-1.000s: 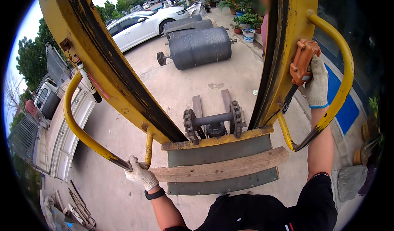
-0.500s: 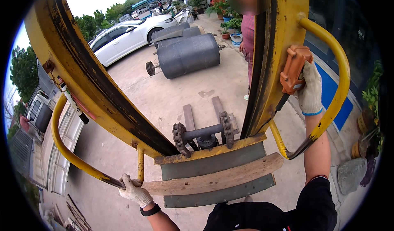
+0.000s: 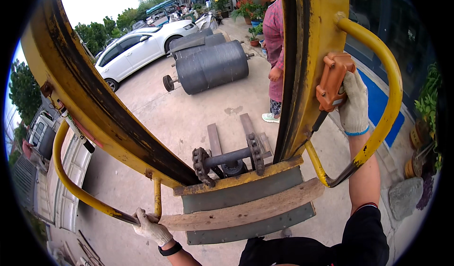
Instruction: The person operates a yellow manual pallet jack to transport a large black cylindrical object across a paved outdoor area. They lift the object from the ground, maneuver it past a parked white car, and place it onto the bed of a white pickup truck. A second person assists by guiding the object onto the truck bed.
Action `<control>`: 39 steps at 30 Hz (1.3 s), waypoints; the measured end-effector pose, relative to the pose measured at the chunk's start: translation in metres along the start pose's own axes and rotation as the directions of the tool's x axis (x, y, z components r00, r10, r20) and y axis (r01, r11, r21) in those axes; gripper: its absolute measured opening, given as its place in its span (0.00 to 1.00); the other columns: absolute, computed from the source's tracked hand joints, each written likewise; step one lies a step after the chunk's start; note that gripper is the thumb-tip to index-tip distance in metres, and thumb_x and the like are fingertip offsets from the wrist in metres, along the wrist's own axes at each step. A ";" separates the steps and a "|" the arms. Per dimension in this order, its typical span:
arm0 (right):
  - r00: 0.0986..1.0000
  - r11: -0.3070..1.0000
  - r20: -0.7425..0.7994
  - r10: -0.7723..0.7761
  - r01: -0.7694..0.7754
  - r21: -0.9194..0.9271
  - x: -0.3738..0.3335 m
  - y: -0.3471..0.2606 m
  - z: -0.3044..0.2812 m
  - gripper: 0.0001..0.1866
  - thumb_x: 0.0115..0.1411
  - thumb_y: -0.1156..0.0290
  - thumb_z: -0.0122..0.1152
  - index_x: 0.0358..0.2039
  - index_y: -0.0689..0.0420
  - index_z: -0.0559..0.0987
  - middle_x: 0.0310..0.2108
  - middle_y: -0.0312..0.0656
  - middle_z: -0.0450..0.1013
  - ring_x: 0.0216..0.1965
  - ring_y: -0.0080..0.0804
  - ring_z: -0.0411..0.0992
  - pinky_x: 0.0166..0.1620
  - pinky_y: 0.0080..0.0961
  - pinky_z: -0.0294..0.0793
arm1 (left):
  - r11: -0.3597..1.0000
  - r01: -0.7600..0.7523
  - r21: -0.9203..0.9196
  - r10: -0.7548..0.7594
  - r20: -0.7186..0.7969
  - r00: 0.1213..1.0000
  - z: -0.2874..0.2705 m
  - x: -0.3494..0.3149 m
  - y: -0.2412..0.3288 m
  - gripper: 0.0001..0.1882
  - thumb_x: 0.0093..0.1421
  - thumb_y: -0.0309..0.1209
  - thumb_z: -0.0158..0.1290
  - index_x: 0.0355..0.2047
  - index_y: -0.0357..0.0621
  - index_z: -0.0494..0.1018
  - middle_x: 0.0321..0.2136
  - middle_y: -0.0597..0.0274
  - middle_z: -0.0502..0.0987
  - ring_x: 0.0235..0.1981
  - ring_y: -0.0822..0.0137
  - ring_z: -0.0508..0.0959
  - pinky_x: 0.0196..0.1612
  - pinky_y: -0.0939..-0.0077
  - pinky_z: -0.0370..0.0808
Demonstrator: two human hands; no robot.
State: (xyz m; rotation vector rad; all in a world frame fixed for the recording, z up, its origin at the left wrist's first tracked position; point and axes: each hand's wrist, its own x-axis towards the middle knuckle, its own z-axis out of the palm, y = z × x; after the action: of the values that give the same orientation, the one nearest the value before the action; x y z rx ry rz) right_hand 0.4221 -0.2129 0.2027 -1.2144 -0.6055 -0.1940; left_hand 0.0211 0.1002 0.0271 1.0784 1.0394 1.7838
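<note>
My left hand (image 3: pixel 152 227), in a pale work glove, is closed round the lower end of a yellow tubular handle (image 3: pixel 82 195) on a tall yellow lift frame (image 3: pixel 101 110). In my gloved right hand (image 3: pixel 354 103) is an orange control box (image 3: pixel 335 81) with a black cable, held upright against the frame's right post (image 3: pixel 316 44). My fingertips on its far side are partly hidden. A second yellow handle (image 3: pixel 395 77) curves round my right forearm. Between my arms, a wooden plank (image 3: pixel 241 209) lies across a dark green panel (image 3: pixel 288 185), below a shaft with chains (image 3: pixel 202 166).
Two fork arms (image 3: pixel 215 138) extend beyond the frame. Large black rollers (image 3: pixel 213 67) lie on the concrete, with a white car (image 3: pixel 142 48) behind. A person in a pink top (image 3: pixel 274 34) stands beyond the right post. A flatbed truck (image 3: pixel 71 176) is at left, a stone block (image 3: pixel 406 197) at right.
The person in pink has moved left, out from behind the right post, and shows more fully. My view has shifted slightly. Both hands keep their holds.
</note>
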 end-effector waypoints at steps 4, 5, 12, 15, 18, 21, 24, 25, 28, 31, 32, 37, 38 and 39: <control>1.000 1.000 -0.018 -0.010 0.009 -0.030 -0.001 -0.002 0.003 0.25 0.68 0.53 0.52 0.58 0.55 0.71 0.50 0.42 0.74 0.51 0.32 0.74 0.57 0.27 0.73 | 0.999 0.009 -0.039 -0.009 0.015 1.000 -0.001 0.000 -0.002 0.07 0.63 0.27 0.53 0.28 0.40 0.67 0.12 0.71 0.59 0.10 0.79 0.58 0.15 0.81 0.58; 0.999 0.999 -0.030 -0.029 0.028 -0.046 -0.001 -0.002 0.004 0.26 0.68 0.53 0.52 0.59 0.56 0.70 0.47 0.42 0.75 0.49 0.30 0.75 0.53 0.25 0.75 | 0.999 0.012 -0.038 -0.012 0.009 1.000 0.000 0.000 -0.001 0.08 0.63 0.27 0.53 0.29 0.40 0.67 0.12 0.70 0.59 0.10 0.79 0.58 0.15 0.81 0.58; 0.996 0.999 -0.078 -0.031 0.028 -0.031 -0.003 -0.002 0.009 0.26 0.68 0.53 0.52 0.60 0.55 0.70 0.48 0.41 0.75 0.50 0.30 0.75 0.55 0.25 0.73 | 0.999 0.007 -0.033 -0.007 -0.007 1.000 0.001 0.002 -0.005 0.09 0.62 0.28 0.55 0.29 0.39 0.67 0.12 0.70 0.61 0.10 0.79 0.59 0.15 0.81 0.58; 0.998 0.998 -0.059 -0.014 0.011 -0.054 -0.002 0.004 0.000 0.25 0.68 0.51 0.51 0.58 0.53 0.72 0.54 0.41 0.73 0.56 0.33 0.71 0.61 0.29 0.68 | 0.999 0.014 -0.041 -0.014 -0.002 1.000 -0.002 0.001 -0.004 0.09 0.62 0.28 0.55 0.29 0.38 0.67 0.13 0.70 0.61 0.10 0.79 0.60 0.15 0.81 0.58; 0.996 0.998 -0.079 -0.052 0.049 -0.036 -0.003 0.005 0.002 0.25 0.68 0.52 0.51 0.59 0.54 0.72 0.51 0.41 0.74 0.53 0.31 0.72 0.58 0.27 0.70 | 1.000 0.002 -0.023 -0.002 0.000 1.000 -0.001 0.001 -0.004 0.09 0.62 0.28 0.54 0.30 0.38 0.67 0.14 0.69 0.62 0.10 0.79 0.60 0.15 0.81 0.59; 0.991 0.997 -0.114 -0.076 0.074 -0.014 -0.005 -0.001 0.013 0.24 0.68 0.55 0.52 0.58 0.56 0.72 0.45 0.39 0.76 0.46 0.27 0.75 0.52 0.21 0.74 | 1.000 -0.008 -0.010 0.008 0.005 1.000 -0.003 0.003 -0.007 0.08 0.62 0.27 0.54 0.30 0.38 0.66 0.14 0.69 0.62 0.10 0.79 0.59 0.15 0.81 0.59; 0.992 0.998 -0.107 -0.070 0.070 -0.004 -0.004 0.001 0.011 0.24 0.68 0.55 0.52 0.58 0.57 0.72 0.46 0.39 0.76 0.47 0.27 0.75 0.53 0.22 0.73 | 1.000 0.006 -0.012 -0.006 -0.002 1.000 -0.005 0.003 -0.009 0.08 0.63 0.27 0.53 0.30 0.37 0.66 0.15 0.69 0.62 0.10 0.79 0.59 0.15 0.81 0.59; 0.992 0.997 -0.100 -0.073 0.073 -0.008 -0.001 0.006 0.005 0.24 0.68 0.55 0.52 0.58 0.57 0.72 0.46 0.40 0.76 0.49 0.27 0.75 0.54 0.23 0.73 | 1.000 0.007 -0.017 -0.007 -0.002 1.000 -0.003 0.004 -0.010 0.08 0.63 0.27 0.53 0.30 0.38 0.66 0.14 0.69 0.61 0.10 0.79 0.58 0.15 0.81 0.59; 0.996 0.998 -0.060 -0.061 0.060 -0.033 0.001 0.013 -0.006 0.25 0.68 0.52 0.52 0.59 0.54 0.72 0.52 0.41 0.74 0.55 0.31 0.72 0.60 0.28 0.70 | 1.000 0.015 -0.021 -0.015 0.005 1.000 -0.002 0.004 -0.009 0.07 0.63 0.26 0.53 0.30 0.38 0.66 0.14 0.70 0.60 0.10 0.79 0.58 0.15 0.81 0.59; 0.996 0.999 -0.071 -0.045 0.044 -0.015 0.001 0.012 -0.003 0.25 0.68 0.51 0.52 0.59 0.53 0.71 0.54 0.41 0.73 0.57 0.33 0.71 0.62 0.30 0.68 | 0.999 0.019 -0.038 -0.018 0.014 1.000 -0.002 0.006 -0.008 0.07 0.63 0.26 0.52 0.30 0.39 0.66 0.13 0.70 0.60 0.10 0.79 0.58 0.15 0.81 0.58; 0.996 0.999 -0.083 -0.038 0.038 -0.002 0.000 0.010 0.001 0.25 0.68 0.52 0.52 0.59 0.53 0.71 0.54 0.42 0.73 0.57 0.33 0.71 0.62 0.30 0.68 | 0.999 0.018 -0.040 -0.018 0.011 1.000 -0.003 0.006 -0.008 0.07 0.63 0.26 0.52 0.30 0.39 0.66 0.13 0.70 0.59 0.10 0.80 0.58 0.15 0.81 0.58; 0.997 0.999 -0.058 -0.049 0.049 -0.005 -0.003 0.006 0.003 0.24 0.69 0.55 0.51 0.59 0.54 0.71 0.52 0.41 0.73 0.53 0.30 0.72 0.59 0.28 0.70 | 0.999 0.017 -0.032 -0.017 0.013 1.000 -0.004 0.006 -0.007 0.07 0.63 0.26 0.52 0.30 0.40 0.66 0.13 0.71 0.59 0.10 0.79 0.57 0.15 0.81 0.58; 0.999 0.999 -0.038 -0.035 0.034 -0.029 -0.003 0.006 -0.001 0.24 0.68 0.54 0.52 0.59 0.53 0.71 0.54 0.41 0.72 0.56 0.32 0.71 0.63 0.30 0.68 | 1.000 0.017 -0.025 -0.017 0.016 1.000 -0.004 0.005 -0.005 0.07 0.63 0.26 0.52 0.30 0.40 0.66 0.13 0.71 0.59 0.11 0.79 0.57 0.15 0.81 0.58; 0.998 0.999 -0.046 -0.032 0.030 -0.027 -0.004 0.006 -0.002 0.24 0.68 0.54 0.52 0.59 0.53 0.71 0.54 0.41 0.73 0.56 0.32 0.71 0.62 0.30 0.68 | 1.000 0.017 -0.017 -0.017 0.019 1.000 -0.003 0.003 -0.004 0.07 0.63 0.27 0.52 0.29 0.40 0.66 0.13 0.71 0.59 0.11 0.80 0.57 0.15 0.81 0.58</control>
State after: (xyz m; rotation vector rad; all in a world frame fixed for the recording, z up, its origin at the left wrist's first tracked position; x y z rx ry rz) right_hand 0.4224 -0.2132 0.1957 -1.2236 -0.5835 -0.2563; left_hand 0.0177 0.1038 0.0237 1.0709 1.0170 1.7631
